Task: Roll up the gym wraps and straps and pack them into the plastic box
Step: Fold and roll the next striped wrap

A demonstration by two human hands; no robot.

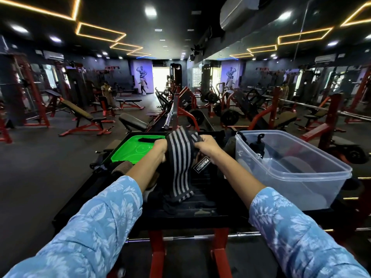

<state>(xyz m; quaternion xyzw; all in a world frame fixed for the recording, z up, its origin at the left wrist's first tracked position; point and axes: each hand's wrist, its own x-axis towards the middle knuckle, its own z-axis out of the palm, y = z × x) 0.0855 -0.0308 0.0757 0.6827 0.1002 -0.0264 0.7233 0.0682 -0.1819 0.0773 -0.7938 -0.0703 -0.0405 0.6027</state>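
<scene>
Striped wrap [180, 167] hung over the black bench [200, 207], top end raised. Our left hand [160, 150] and right hand [206, 146] each had fingers closed on its upper edges. Clear plastic box [301, 177] sat just right, green lid [128, 151] left.

black bench [200, 209] | plastic box [313, 177] | green lid [128, 151] | striped wrap's end [180, 189]

striped wrap [180, 165]: black-grey, unrolled, draped on bench | plastic box [313, 177]: clear, open (dark strap inside), right
</scene>
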